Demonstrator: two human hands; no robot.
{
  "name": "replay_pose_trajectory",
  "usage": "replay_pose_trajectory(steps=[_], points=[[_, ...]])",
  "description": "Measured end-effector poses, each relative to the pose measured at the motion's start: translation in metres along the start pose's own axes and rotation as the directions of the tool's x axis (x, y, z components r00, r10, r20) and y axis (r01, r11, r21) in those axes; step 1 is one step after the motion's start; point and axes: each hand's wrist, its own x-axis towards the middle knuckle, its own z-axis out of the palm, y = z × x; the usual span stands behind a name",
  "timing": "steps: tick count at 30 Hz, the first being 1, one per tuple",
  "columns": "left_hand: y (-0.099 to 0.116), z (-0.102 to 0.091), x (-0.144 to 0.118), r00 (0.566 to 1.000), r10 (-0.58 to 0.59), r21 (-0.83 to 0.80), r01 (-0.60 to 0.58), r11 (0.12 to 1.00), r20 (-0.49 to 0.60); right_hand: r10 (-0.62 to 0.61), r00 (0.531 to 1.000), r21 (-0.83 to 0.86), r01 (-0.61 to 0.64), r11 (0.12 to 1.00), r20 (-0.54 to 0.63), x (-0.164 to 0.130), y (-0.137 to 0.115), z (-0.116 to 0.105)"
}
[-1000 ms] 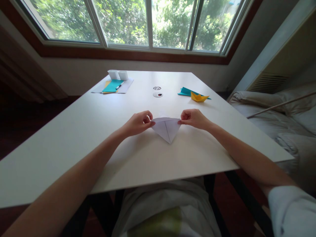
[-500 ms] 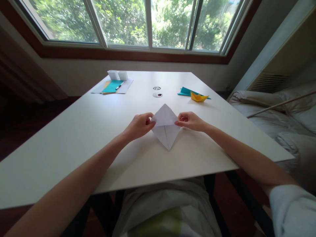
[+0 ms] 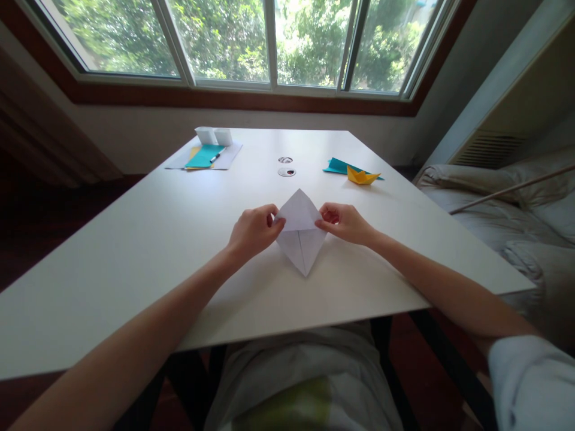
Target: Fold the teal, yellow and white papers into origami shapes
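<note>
A folded sheet of white paper point(image 3: 300, 239), shaped like a diamond, is in front of me near the table's front edge. One crease runs across its middle and a line goes down its lower half. My left hand point(image 3: 257, 228) pinches the left corner, thumb on top and fingers behind. At the right corner my right hand point(image 3: 344, 222) has the same kind of pinch, its fingers curled. The paper's lower point faces me and its upper point faces the window.
On the white table point(image 3: 135, 251), a yellow paper boat point(image 3: 362, 176) sits by a folded teal paper point(image 3: 339, 166) at right. Teal sheets point(image 3: 204, 156), a marker point(image 3: 218, 155) and white folded pieces point(image 3: 223, 137) lie at back left. Two round grommets point(image 3: 286, 172) are mid-table.
Both thumbs have slid slightly inward over the paper's side corners. The paper's lower point has come a little nearer to me. Everything else stays in place.
</note>
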Motion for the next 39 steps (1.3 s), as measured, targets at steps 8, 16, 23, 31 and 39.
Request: replay_pose_trajectory(steps=[8, 16, 23, 31, 39], points=[[0.003, 0.003, -0.001, 0.999, 0.028, 0.145, -0.031, 0.989, 0.022, -0.086, 0.993, -0.204, 0.069, 0.977, -0.076, -0.002, -0.014, 0.006], [0.006, 0.002, 0.0, 0.999, 0.03, -0.036, -0.031, 0.999, -0.023, -0.114, 0.987, -0.209, 0.089, 0.974, -0.111, -0.003, -0.015, 0.004], [0.006, 0.01, -0.003, 0.997, 0.067, -0.071, -0.064, 0.995, 0.042, -0.115, 0.993, -0.224, 0.104, 0.969, -0.039, -0.005, -0.02, 0.013], [0.004, 0.006, 0.0, 0.992, 0.054, -0.36, -0.01, 0.933, 0.114, -0.074, 0.995, -0.198, 0.06, 0.978, -0.062, -0.003, -0.011, 0.003], [0.002, 0.014, 0.0, 0.958, 0.005, -0.686, 0.201, 0.7, 0.285, -0.008, 0.999, -0.07, 0.006, 0.998, -0.035, -0.001, -0.006, 0.005]])
